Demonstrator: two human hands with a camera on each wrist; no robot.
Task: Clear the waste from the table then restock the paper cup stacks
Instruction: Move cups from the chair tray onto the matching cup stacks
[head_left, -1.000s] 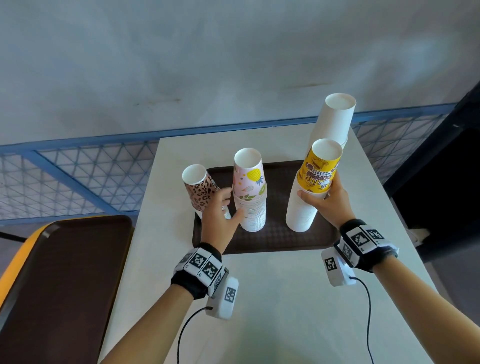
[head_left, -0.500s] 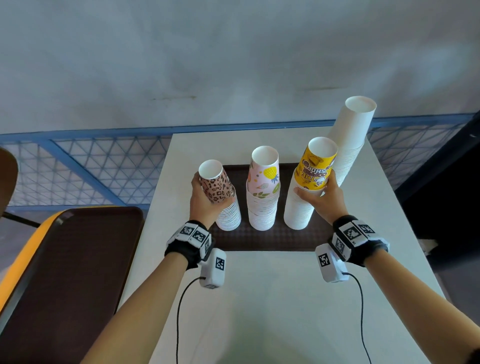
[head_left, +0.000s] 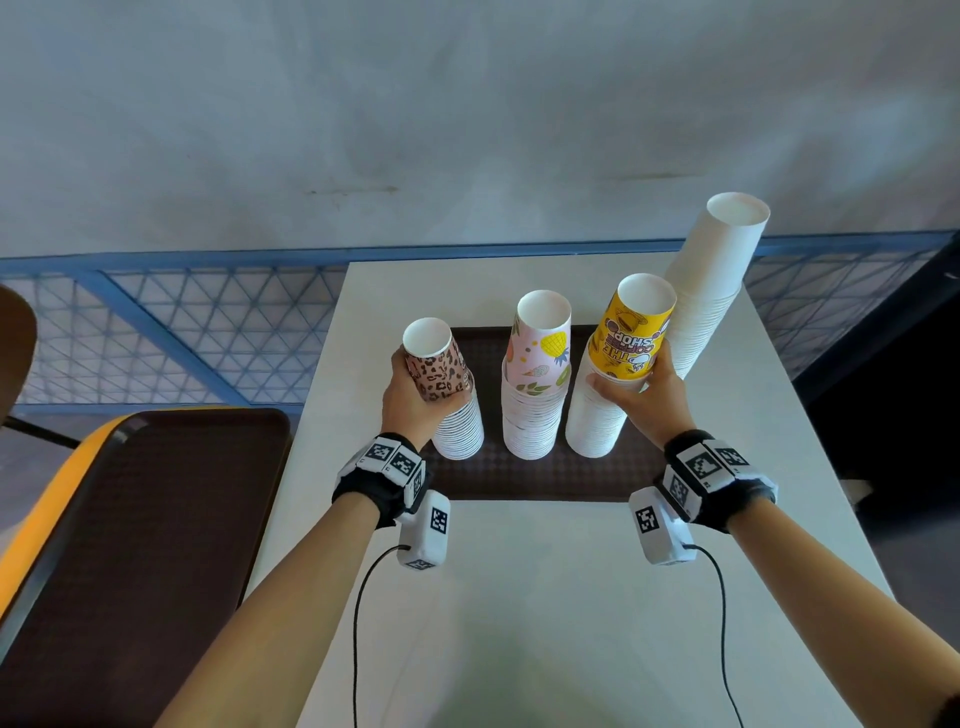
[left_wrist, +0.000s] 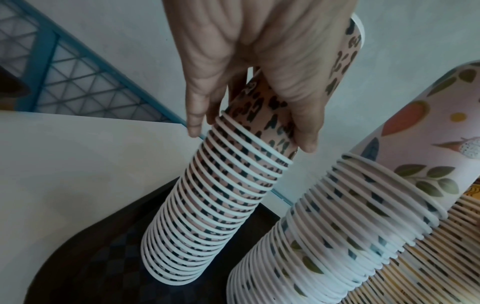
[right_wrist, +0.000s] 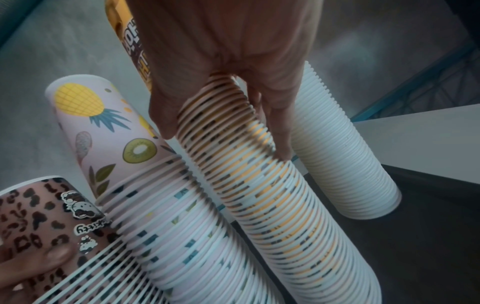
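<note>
Pale plaster wall behind, blue-framed mesh railing (head_left: 171, 332) running along the far edge of a white counter (head_left: 545, 597); a dark textured tray (head_left: 524, 475) sits on it and carries the cup stacks. Four stacks, all mouth-down: leopard-print stack (head_left: 452, 410) at left, fruit-print stack (head_left: 535, 384) in the middle, yellow coffee-shop stack (head_left: 613, 374) next, and a tall plain white stack (head_left: 711, 291) behind it, leaning away to the right. Left hand (head_left: 410, 402) is wrapped around the top leopard-print cup, fingers curled on its wall just above the ribbed rims. Right hand (head_left: 644, 392) grips the yellow stack near the top cup, thumb on one side, fingers on the other. No loose waste visible on the counter, so the restocking part looks to be under way. Risks, as judged: both held stacks tilt, and a sideways push from either hand could knock the fruit-print stack between them; the white stack stands just beside the right hand and looks the least stable; squeezing hard could crush the thin paper walls or jam cups together. A second dark tray (head_left: 140, 545) rests on a yellow-edged seat at left, well apart from the counter's tray.
</note>
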